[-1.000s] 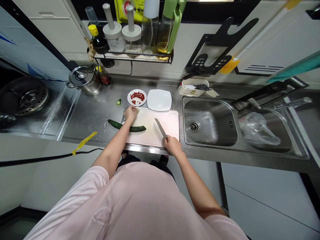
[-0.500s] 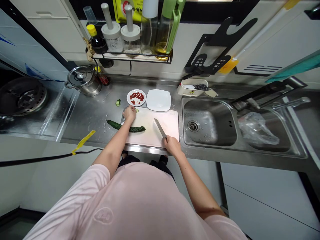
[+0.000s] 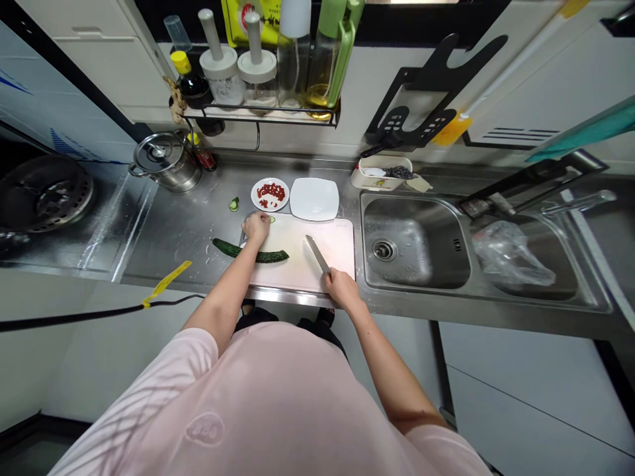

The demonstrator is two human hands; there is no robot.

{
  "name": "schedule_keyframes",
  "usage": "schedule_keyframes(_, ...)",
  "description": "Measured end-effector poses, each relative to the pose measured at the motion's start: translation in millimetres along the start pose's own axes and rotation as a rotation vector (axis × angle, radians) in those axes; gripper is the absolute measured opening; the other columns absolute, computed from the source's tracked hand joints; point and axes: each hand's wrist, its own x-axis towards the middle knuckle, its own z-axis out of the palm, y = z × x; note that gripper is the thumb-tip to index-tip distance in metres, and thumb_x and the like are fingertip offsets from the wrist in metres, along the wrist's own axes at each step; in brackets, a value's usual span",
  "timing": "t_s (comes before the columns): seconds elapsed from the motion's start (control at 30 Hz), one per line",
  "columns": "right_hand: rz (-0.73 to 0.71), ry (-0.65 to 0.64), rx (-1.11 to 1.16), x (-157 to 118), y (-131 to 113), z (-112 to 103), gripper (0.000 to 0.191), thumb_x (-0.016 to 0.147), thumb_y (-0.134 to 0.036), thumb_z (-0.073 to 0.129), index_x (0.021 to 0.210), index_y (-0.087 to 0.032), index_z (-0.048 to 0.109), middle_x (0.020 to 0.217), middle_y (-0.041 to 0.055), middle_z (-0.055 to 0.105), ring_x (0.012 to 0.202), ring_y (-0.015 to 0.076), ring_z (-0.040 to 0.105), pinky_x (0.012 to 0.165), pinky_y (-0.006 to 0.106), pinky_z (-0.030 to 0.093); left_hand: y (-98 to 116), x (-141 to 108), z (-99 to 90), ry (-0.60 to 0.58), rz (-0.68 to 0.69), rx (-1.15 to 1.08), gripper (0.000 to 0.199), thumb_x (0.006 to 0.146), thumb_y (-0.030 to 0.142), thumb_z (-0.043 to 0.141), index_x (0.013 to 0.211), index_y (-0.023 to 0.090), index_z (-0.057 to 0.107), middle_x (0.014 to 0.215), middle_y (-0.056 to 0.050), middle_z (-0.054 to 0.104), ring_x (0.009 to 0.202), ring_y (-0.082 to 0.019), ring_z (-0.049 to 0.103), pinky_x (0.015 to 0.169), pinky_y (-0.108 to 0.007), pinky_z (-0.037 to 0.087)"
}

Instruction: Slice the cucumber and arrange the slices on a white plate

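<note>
My right hand (image 3: 341,287) is closed round the handle of a kitchen knife (image 3: 317,254), its blade pointing away over the white cutting board (image 3: 332,238). Near the board's far left corner is my left hand (image 3: 256,227), its fingers curled in beside a small pale green cucumber slice (image 3: 271,219). What those fingers hold, if anything, is hidden. A long dark green cucumber (image 3: 272,256) lies across the board's left edge, passing under my left wrist. Cucumber end pieces (image 3: 233,204) rest on the steel counter to the left.
Behind the board stand a plate of chopped red pieces (image 3: 270,180) and a white square plate (image 3: 314,198). To the right is a double sink (image 3: 415,281) with a plastic bag (image 3: 510,254). A lidded pot (image 3: 181,175) stands at the back left, below a spice rack (image 3: 262,119).
Almost nothing differs. My left hand has shifted very slightly at the board's far corner, while the knife and cucumber stay in place.
</note>
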Motion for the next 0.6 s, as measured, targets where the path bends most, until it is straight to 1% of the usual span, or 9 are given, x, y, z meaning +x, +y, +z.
schedule_keyframes(0.13,0.006,-0.017,0.005,-0.1,-1.4,-2.4,0.037,0.095,-0.033,0.029,0.111,-0.017,0.059,0.103,0.0129,0.065,0.095,0.0212,0.061,0.075,0.027,0.040,-6.3,-10.1,-5.8,0.032,0.011,-0.064,0.021,0.080,0.039,0.054,0.095,0.029,0.064,0.095,0.000,0.068,0.094,-0.019,0.059,0.084,-0.032,0.038)
schedule_keyframes(0.27,0.012,-0.027,0.003,0.4,-2.7,-4.1,0.036,0.095,-0.032,0.030,0.111,-0.017,0.059,0.104,0.0132,0.065,0.095,0.0212,0.061,0.075,0.027,0.040,-12.7,-33.1,-11.9,0.062,0.103,-0.092,0.024,0.083,0.037,0.051,0.101,0.027,0.062,0.099,-0.001,0.067,0.095,-0.018,0.058,0.083,-0.028,0.040)
schedule_keyframes(0.33,0.007,-0.025,0.001,1.0,-2.8,-4.0,0.036,0.094,-0.032,0.030,0.111,-0.017,0.059,0.104,0.0131,0.065,0.094,0.0214,0.061,0.074,0.027,0.040,-15.8,-47.4,-14.2,0.055,0.180,-0.090,0.026,0.084,0.036,0.049,0.104,0.024,0.062,0.099,-0.003,0.066,0.096,-0.018,0.058,0.085,-0.028,0.041)
schedule_keyframes(0.43,-0.002,-0.020,-0.004,1.6,-2.9,-3.5,0.036,0.094,-0.032,0.031,0.110,-0.017,0.059,0.103,0.0131,0.065,0.094,0.0217,0.061,0.074,0.027,0.040,-20.2,-67.8,-15.8,0.027,0.305,-0.072,0.026,0.085,0.037,0.050,0.102,0.024,0.064,0.100,-0.004,0.065,0.096,-0.018,0.057,0.088,-0.029,0.041)
schedule_keyframes(0.6,-0.011,-0.024,-0.009,1.2,-3.9,-4.2,0.037,0.094,-0.031,0.029,0.111,-0.017,0.059,0.104,0.0138,0.065,0.095,0.0223,0.061,0.075,0.028,0.040,-25.7,-90.2,-15.5,-0.034,0.395,-0.019,0.025,0.086,0.037,0.049,0.100,0.024,0.066,0.105,-0.005,0.065,0.102,-0.019,0.055,0.092,-0.031,0.039)
